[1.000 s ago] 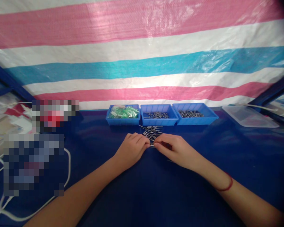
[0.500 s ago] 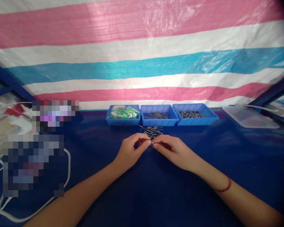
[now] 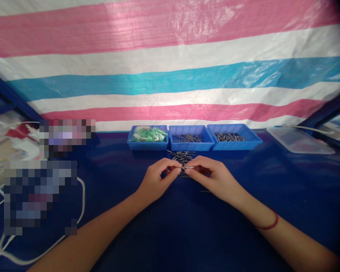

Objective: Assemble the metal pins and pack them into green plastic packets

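Observation:
My left hand (image 3: 158, 179) and my right hand (image 3: 212, 177) meet fingertip to fingertip over the dark blue table (image 3: 187, 226). Both are pinched, thumb against forefinger. Between the tips of my right hand a thin metal pin (image 3: 188, 167) shows, pointing left toward my left fingers. What my left fingers pinch is too small to make out. Just beyond the hands lies a loose heap of metal pins (image 3: 183, 155) on the table.
Three blue bins stand in a row behind the heap: the left bin (image 3: 147, 138) holds green-and-clear parts, the middle bin (image 3: 190, 138) and right bin (image 3: 234, 136) hold metal pins. A clear plastic lid (image 3: 299, 140) lies at the right. White cable (image 3: 39, 249) loops at the left. A striped tarp (image 3: 170, 64) hangs behind.
Both hands lifted slightly off the table and turned from flat, knuckles-up to a raised pinch. A metal pin now shows at my right fingertips.

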A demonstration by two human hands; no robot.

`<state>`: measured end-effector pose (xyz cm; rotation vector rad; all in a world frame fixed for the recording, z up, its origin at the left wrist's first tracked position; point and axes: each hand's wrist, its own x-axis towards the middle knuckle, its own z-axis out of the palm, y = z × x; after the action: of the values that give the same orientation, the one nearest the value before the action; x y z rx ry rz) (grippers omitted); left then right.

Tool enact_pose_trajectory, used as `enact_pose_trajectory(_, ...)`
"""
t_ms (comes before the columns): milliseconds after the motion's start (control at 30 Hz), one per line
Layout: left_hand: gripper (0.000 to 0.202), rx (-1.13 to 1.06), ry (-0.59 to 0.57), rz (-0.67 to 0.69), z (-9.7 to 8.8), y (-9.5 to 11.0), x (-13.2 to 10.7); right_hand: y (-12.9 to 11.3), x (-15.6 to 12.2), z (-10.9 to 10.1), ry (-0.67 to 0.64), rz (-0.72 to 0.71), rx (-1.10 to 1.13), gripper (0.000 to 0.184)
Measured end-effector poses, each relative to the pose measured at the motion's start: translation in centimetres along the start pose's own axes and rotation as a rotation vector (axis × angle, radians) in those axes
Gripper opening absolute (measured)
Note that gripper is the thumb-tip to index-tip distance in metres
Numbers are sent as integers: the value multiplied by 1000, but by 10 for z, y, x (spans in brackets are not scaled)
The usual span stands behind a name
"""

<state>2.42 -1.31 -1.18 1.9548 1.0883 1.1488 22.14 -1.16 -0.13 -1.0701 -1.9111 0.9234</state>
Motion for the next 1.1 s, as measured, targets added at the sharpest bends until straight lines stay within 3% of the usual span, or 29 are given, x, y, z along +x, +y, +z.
enact_pose_trajectory(267,12,54,-110,78,0,-3,0,-13,-4,-3,-48,-141,-168,34)
enact_pose_trajectory(433,15,108,-149,134,1,-6,-3,-9,-3,-3,-10,-59,-77,39)
enact_pose_trajectory(500,23,155,-157,145,1,-5,-4,-3,0,-7,76,36,0,41)
enact_pose_trajectory(567,28,223,-192,176,0,-3,-4,6,5,-15,243,152,98,40)
enact_pose_trajectory(700,29,385,-336,282,-1,4,-5,27,17,-46,642,293,396,31)
enact_pose_trajectory(767,31,427,-415,350,-1,6,-6,36,21,-64,718,369,499,28)
enact_pose_trajectory(900,41,473,-553,466,0,7,-9,45,25,-82,681,499,540,32)
enact_pose_trajectory(1100,41,501,-584,472,4,7,-11,29,22,-61,498,407,320,32)
